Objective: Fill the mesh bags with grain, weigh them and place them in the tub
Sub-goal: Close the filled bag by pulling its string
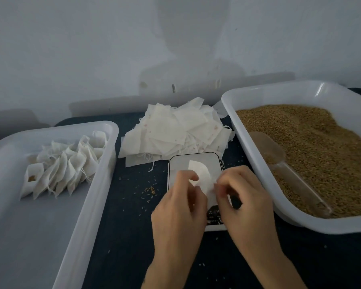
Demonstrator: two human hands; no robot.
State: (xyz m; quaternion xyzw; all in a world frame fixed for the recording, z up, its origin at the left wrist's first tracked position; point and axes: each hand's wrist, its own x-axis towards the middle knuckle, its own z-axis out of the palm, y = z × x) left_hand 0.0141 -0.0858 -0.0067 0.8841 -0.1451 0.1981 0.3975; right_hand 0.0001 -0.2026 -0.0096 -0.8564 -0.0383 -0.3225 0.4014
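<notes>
Over the small digital scale (177, 163), my left hand (179, 207) and my right hand (242, 197) both pinch one empty white mesh bag (199, 174), one on each side of it. A heap of empty mesh bags (173, 130) lies just behind the scale. On the right stands a white tub of brown grain (313, 142) with a clear plastic scoop (279, 163) lying in it. The white tub (104, 130) on the left holds several filled bags (65, 165) leaning in a row.
Loose grains (150, 190) are scattered on the dark table (129, 236) between the left tub and the scale. A pale wall rises close behind the heap of bags.
</notes>
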